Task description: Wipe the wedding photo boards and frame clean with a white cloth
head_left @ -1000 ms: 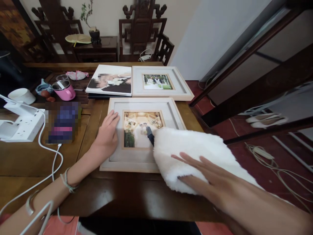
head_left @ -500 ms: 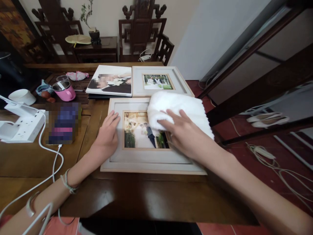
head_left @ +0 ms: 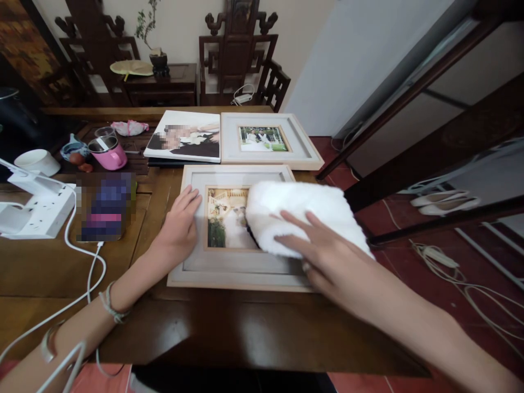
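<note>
A pale wooden picture frame [head_left: 229, 270] with a photo lies flat near the front of the dark wooden table [head_left: 229, 327]. My left hand [head_left: 180, 226] rests flat on the frame's left side, fingers stretched out. My right hand [head_left: 323, 251] lies flat, fingers spread, pressing a fluffy white cloth [head_left: 303, 215] onto the right half of the frame. The cloth hides the right part of the photo.
A second framed photo [head_left: 268, 139] and a photo album [head_left: 184, 136] lie behind. At the left stand a pink mug [head_left: 108, 150], a white bowl [head_left: 35, 161], a white power strip [head_left: 39, 210] with cable. Carved chairs stand beyond; cables run over the red floor at the right.
My right hand slid the white cloth from the frame's near right corner up to its far right, then back down over the middle right. My left hand stayed put.
</note>
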Demonstrator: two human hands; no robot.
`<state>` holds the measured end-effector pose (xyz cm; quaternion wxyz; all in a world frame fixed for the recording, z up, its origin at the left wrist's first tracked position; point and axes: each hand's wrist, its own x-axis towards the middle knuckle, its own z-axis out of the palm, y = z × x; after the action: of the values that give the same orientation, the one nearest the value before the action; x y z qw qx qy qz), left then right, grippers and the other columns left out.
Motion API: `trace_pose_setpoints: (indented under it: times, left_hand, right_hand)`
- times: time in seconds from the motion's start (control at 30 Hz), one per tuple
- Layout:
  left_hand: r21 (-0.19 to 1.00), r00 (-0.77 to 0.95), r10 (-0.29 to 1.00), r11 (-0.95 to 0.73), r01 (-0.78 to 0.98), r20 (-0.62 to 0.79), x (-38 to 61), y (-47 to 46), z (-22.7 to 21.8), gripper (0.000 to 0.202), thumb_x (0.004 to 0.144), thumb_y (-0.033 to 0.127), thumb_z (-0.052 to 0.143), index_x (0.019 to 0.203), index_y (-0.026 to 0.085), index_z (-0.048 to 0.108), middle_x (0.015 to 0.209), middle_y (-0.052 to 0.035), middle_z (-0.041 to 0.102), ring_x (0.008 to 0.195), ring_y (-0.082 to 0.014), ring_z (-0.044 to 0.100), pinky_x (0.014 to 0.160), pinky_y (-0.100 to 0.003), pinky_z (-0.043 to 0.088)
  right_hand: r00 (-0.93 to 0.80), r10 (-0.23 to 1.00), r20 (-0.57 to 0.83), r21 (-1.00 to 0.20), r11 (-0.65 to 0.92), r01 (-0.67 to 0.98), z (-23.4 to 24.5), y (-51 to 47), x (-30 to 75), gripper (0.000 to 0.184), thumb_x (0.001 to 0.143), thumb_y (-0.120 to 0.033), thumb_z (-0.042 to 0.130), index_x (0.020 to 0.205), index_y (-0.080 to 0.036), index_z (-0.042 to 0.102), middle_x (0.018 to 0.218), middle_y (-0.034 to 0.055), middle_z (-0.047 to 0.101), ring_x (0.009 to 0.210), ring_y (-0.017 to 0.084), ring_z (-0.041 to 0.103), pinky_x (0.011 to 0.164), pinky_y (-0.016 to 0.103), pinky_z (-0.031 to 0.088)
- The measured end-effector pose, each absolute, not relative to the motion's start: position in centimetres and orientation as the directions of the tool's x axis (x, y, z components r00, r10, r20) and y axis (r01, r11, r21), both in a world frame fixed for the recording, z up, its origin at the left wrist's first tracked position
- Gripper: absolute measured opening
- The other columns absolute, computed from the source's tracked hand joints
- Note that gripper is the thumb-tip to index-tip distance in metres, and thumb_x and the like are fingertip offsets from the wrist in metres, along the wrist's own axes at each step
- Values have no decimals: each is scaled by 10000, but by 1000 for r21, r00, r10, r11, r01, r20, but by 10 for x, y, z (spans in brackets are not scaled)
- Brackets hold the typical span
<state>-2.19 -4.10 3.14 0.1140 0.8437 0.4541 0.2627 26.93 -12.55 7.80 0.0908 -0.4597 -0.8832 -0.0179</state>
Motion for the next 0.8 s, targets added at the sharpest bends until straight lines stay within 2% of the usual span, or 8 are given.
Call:
trace_pose_setpoints:
  times: [0.1,0.2,0.37,0.43,0.57,0.67,0.73,0.8]
  left_hand:
    - [431,449,828,-559,709,335,-22,-41,30,579,824,-4,369,1371,106,525,1445,-170,506,1435,-309,342,1171,-559,309]
    - [414,439,825,-560,718,355,-20,-40,28,569,829,-7,370,1357,128,534,1437,-140,524,1432,-288,358,1176,-539,316]
    - [397,423,833,-545,738,358,-19,-40,28,538,828,-12,358,1330,56,539,1427,-189,523,1422,-300,374,1175,-520,331]
    - [401,422,833,-546,736,358,-19,-40,30,554,820,-19,362,1339,67,535,1428,-186,523,1423,-302,372,1173,-530,331]
    - [405,428,830,-551,730,358,-19,-42,34,560,816,-18,366,1344,66,534,1426,-193,522,1423,-309,370,1168,-540,331]
    - [413,431,828,-555,722,359,-21,-43,36,558,817,-16,367,1341,65,540,1428,-194,521,1423,-310,369,1169,-542,328]
    - [427,432,827,-558,711,361,-22,-44,37,574,816,-16,376,1355,98,536,1436,-175,518,1427,-304,363,1167,-555,323]
    - [437,433,825,-561,703,362,-23,-43,36,581,815,-16,384,1362,114,533,1438,-168,518,1430,-303,358,1165,-566,319]
  right_hand:
    - [-509,833,216,-8,523,852,73,-78,265,555,721,27,432,1227,-110,614,1378,211,575,1379,332,427,1127,585,349]
    - [-472,852,224,53,473,879,68,-50,257,562,710,39,439,1236,-75,601,1388,234,558,1376,370,421,1110,605,346]
    - [-559,811,170,86,553,829,74,-81,250,552,667,55,425,1157,-68,649,1402,257,534,1330,414,467,1065,639,387]
    - [-614,778,133,47,614,788,80,-113,256,577,639,47,427,1141,-114,659,1387,228,560,1312,390,498,1039,615,439]
    - [-707,686,172,-88,725,683,89,-164,275,679,612,36,424,1192,-256,623,1439,78,549,1353,280,474,1054,497,479]
    - [-644,756,117,-97,654,750,91,-159,282,741,654,36,435,1310,-285,557,1499,66,481,1356,291,468,1011,463,521]
    - [-561,821,105,-47,568,822,90,-134,281,743,680,49,437,1347,-266,527,1501,111,470,1333,326,490,975,486,539]
    - [-488,859,155,11,492,870,88,-99,276,687,698,64,445,1320,-213,540,1492,165,465,1327,356,490,982,521,524]
